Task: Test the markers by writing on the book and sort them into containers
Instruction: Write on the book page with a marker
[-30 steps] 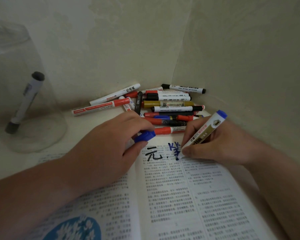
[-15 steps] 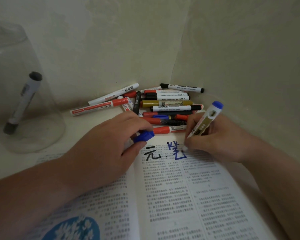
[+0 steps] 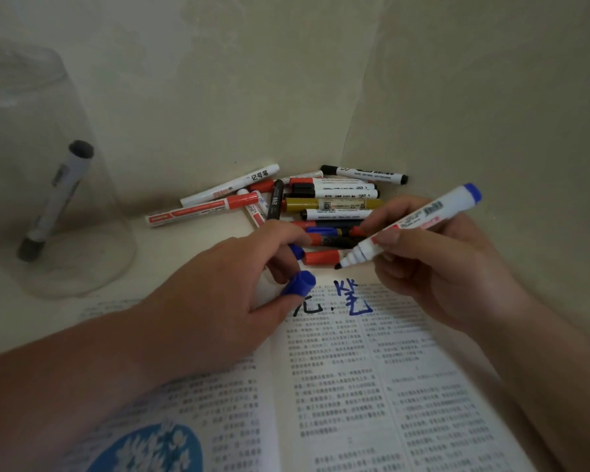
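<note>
Head view: right hand (image 3: 453,270) grips uncapped blue marker (image 3: 419,219).

The book (image 3: 355,386) runs off the bottom edge, and its print is too small to read. The left grip (image 3: 225,294) and its forearm cover much of the left page and the left part of the black character (image 3: 315,308); its thumb hides one end of the blue cap (image 3: 300,282). The pile of markers (image 3: 321,202) lies partly behind the left grip and the right grip (image 3: 440,267), whose fingers hide part of the blue marker (image 3: 423,216). The jar (image 3: 92,185) is cut by the left edge, the black-capped marker (image 3: 57,199) inside it hazy.
</note>
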Tool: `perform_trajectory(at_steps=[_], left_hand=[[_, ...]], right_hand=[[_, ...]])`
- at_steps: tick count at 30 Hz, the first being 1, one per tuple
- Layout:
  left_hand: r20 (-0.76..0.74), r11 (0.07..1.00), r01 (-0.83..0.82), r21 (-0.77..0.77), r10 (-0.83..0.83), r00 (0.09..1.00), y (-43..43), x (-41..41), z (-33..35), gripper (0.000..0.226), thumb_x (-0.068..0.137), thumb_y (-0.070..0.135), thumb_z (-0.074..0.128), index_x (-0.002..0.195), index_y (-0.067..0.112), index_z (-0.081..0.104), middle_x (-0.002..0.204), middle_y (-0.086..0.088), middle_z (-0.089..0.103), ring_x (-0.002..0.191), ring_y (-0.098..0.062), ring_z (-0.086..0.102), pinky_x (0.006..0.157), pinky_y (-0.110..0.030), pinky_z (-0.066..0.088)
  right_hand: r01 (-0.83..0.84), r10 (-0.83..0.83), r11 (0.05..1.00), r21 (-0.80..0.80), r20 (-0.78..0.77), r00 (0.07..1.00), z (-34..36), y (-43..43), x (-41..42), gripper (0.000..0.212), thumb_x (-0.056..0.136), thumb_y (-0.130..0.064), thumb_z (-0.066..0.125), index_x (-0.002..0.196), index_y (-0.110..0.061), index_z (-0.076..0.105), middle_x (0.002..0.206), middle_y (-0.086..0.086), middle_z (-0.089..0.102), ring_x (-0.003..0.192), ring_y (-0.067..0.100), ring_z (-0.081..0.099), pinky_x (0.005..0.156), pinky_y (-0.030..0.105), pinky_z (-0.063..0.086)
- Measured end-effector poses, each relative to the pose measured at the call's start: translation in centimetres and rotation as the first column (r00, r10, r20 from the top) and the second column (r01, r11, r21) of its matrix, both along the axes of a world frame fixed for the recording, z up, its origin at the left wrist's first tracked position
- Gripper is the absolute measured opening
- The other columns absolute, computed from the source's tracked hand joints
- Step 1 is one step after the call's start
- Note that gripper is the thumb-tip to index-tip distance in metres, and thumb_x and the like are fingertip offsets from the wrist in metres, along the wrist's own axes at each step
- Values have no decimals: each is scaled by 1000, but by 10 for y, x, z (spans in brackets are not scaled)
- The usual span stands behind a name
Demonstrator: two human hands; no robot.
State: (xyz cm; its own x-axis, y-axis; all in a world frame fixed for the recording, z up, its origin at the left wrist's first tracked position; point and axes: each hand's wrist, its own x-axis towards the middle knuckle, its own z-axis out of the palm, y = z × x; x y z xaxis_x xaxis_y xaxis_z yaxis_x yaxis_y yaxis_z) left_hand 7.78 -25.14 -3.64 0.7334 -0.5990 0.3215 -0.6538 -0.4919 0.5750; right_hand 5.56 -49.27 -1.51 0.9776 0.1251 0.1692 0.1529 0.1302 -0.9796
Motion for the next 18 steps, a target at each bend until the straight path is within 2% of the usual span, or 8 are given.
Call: perform_trajectory(at_steps=[3,6,8,10,12,14,18], left_hand=[[7,999,13,40,-13,1000,0,-1,1,57,86,39,71,125,60,35,110,36,59,105,3,57,82,-19,45],[38,998,14,65,-16,999,0,-3,1,59,85,41,72,130,57,37,109,35,59,103,4,56,83,-19,45],[59,997,22,69,-27,998,-1,-4,2,60,85,41,72,131,56,38,108,35,58,102,5,55,82,-16,42],[61,997,31,74,-36,998,-1,-4,3,60,85,41,72,131,56,38,108,34,57,101,5,55,81,-16,42],[57,998,31,59,-35,998,-2,-4,4,62,85,40,73,131,56,36,107,33,58,99,5,56,81,-19,45],[29,1000,20,23,-21,999,-3,-4,4,65,84,39,73,132,58,34,106,31,60,100,4,58,82,-23,49],[-16,999,15,-28,-16,1000,-4,-4,3,69,83,36,75,131,59,31,103,28,62,100,1,60,84,-29,51]], right_hand=[[-83,84,996,-31,44,995,-1,3,-3,16,69,-11,75,81,-8,65,58,14,36,47,19,25,43,23,23],[-106,120,975,-196,64,991,0,8,-9,27,68,-22,87,81,-10,65,58,8,49,45,17,33,43,23,29],[-35,69,956,-292,106,992,1,13,-12,14,75,-14,79,79,-12,66,59,-1,57,46,8,46,45,18,38],[5,58,925,-381,154,986,2,19,-14,7,79,-13,74,80,-15,67,64,-5,64,56,4,56,54,18,45],[33,52,897,-441,178,983,2,23,-14,9,80,-17,74,85,-19,68,73,0,69,68,15,66,63,32,56],[75,12,897,-435,193,981,1,27,-14,16,79,-20,76,92,-24,68,84,9,72,81,33,69,73,53,58],[176,-59,907,-383,300,952,0,35,-12,44,80,-14,78,117,-25,57,88,6,69,76,34,64,67,60,55]])
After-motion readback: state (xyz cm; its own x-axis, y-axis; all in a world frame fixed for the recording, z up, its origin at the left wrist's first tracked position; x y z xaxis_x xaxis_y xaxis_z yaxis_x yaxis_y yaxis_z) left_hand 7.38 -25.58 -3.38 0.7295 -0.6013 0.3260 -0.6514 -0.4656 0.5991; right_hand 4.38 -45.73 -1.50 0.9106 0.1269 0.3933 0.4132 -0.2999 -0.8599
